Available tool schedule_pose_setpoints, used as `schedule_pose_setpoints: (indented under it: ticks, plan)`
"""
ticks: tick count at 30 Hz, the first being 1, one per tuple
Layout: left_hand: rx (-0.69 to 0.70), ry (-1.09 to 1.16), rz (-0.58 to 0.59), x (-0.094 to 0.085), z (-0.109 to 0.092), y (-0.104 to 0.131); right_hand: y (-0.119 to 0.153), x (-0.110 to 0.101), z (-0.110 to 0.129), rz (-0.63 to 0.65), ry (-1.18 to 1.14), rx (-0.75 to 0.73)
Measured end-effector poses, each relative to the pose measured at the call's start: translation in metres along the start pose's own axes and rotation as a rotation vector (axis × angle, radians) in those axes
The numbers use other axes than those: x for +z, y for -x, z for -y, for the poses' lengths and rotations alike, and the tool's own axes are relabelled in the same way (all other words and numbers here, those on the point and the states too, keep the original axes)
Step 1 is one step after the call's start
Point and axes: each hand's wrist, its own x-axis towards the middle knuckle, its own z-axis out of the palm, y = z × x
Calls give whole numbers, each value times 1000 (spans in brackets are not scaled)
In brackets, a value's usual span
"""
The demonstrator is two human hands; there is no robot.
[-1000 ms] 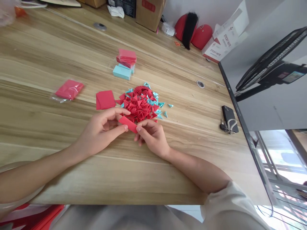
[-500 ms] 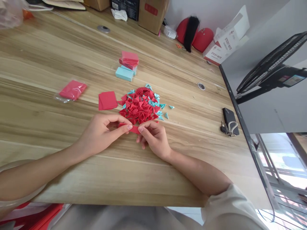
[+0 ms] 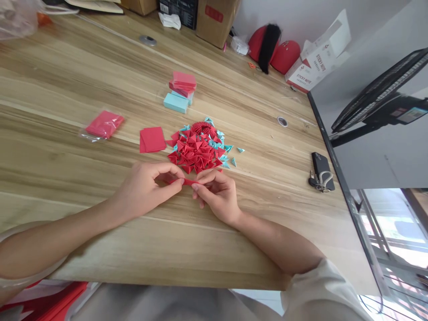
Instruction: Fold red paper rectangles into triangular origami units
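Note:
A narrow folded strip of red paper (image 3: 189, 182) is stretched between my two hands, just above the table. My left hand (image 3: 155, 183) pinches its left end between thumb and fingers. At the other end, the thumb and forefinger of my right hand (image 3: 218, 192) are closed on it. Right behind the strip lies a heap of folded red paper triangles (image 3: 197, 151), with light-blue folded triangles (image 3: 225, 160) along its right and back edges. A ring of tightly joined red pieces (image 3: 203, 129) sits at the back of the heap. Flat red paper sheets (image 3: 153, 139) lie left of it.
A wrapped red paper pack (image 3: 104, 124) lies left. Stacked red packs (image 3: 183, 81) and a light-blue pack (image 3: 176, 102) are farther back. Keys (image 3: 320, 182) rest against a black box-like object (image 3: 323, 166) at right. Cardboard boxes (image 3: 216, 22), red caps (image 3: 286, 55) and a sticky-note box (image 3: 310, 67) line the back.
The red strip has turned in my fingers and now shows a thinner edge. Both hands have shifted very slightly, still gripping it. The whole view has moved a little.

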Motion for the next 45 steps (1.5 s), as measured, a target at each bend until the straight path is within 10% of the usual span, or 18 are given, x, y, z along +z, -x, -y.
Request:
schedule_pose_setpoints:
  ticks: [45]
  plan:
    - [182, 11, -25, -1, 0, 4, -4, -8, 0, 120, 100, -7]
